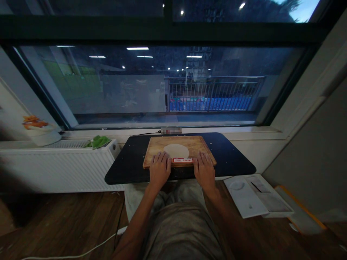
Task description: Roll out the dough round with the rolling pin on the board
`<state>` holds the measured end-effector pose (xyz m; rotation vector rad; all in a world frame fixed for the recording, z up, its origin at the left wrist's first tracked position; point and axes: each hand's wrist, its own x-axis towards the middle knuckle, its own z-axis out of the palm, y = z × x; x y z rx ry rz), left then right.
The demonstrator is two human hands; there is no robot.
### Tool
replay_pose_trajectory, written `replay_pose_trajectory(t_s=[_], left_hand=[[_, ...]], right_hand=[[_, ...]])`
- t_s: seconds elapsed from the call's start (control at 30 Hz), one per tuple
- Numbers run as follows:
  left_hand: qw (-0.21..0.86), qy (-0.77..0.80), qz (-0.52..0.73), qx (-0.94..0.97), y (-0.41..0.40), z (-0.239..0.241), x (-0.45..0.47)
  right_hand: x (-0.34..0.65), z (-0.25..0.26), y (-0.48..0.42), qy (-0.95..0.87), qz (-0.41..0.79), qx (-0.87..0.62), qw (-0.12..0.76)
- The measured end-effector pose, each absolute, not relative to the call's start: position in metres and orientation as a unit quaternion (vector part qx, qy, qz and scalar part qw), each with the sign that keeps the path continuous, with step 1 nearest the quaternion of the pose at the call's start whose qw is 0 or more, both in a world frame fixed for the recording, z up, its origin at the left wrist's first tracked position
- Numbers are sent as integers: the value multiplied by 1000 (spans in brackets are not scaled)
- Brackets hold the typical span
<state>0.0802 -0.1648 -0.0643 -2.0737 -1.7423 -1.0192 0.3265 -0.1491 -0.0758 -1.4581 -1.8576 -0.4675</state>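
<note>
A wooden board (195, 143) lies on a small black table (230, 159) under the window. A flat round disc of pale dough (176, 150) rests on the board's middle. A rolling pin with a red and white label (182, 160) lies across the board's near edge. My left hand (159, 170) lies on the pin's left end, palm down with fingers stretched forward. My right hand (204, 170) rests the same way on its right end. Both hands sit just short of the dough.
A white radiator (54, 166) stands to the left with a green cloth (98, 141) on top. White flat boxes (252, 196) lie on the wooden floor at the right. A white cable (81, 251) runs across the floor. A grey wall closes the right side.
</note>
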Motion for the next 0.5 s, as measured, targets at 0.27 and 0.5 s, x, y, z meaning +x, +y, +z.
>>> replay_pose_trajectory(t_s=[0.27, 0.5], left_hand=[[117, -614, -338, -704, -148, -62, 80], [113, -619, -330, -704, -147, -58, 79]], right_hand=[[317, -54, -121, -736, -145, -589, 301], [311, -44, -115, -742, -127, -590, 291]])
